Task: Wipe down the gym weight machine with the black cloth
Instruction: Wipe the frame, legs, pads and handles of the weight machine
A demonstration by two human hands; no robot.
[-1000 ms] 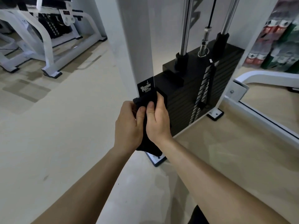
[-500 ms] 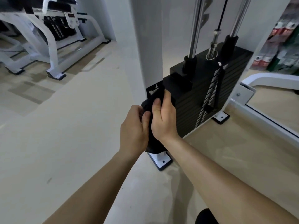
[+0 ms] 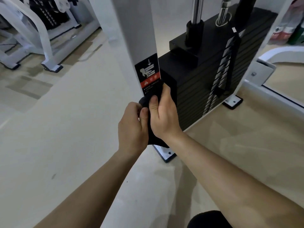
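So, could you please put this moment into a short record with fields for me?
Left hand: grips the black cloth from the left
Right hand: grips the same cloth, thumb lying on it
Cloth position: bunched between both hands, in front of the lower white post; contact unclear
Warning label: on the post, just above the cloth
Weight stack: black plates, right of the post
Background: another white machine, upper left

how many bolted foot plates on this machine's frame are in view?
2. One foot plate sits just below the black cloth; the other lies right of the weight stack. Any behind may be hidden.
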